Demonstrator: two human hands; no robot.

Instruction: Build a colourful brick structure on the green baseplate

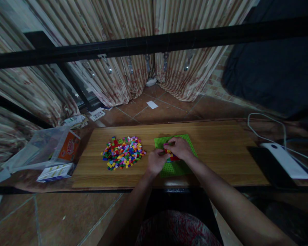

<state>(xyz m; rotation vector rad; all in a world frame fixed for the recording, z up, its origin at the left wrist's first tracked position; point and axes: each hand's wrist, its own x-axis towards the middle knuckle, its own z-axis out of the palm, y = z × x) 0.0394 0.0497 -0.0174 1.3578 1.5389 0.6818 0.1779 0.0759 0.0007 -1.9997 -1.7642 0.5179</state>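
A green studded baseplate (178, 169) lies on the wooden board, with a small cluster of coloured toy bricks (173, 158) in red, yellow and blue near its middle. My right hand (181, 148) reaches over the cluster from the right, its fingers pinched on a small toy brick at the far end. From the left, my left hand (156, 161) grips the near side of the same bricks with thumb and fingertips. Both hands partly cover the cluster, so its full shape is hidden. A loose pile of small bricks (124, 152) spreads left of my left hand.
The wooden board (220, 147) rests low over a tiled floor. At its left stand a clear plastic bin (45, 147) with an orange label and a small box (55, 172). A white device (284, 160) with a cable lies at the right. A black bar (149, 44) crosses ahead.
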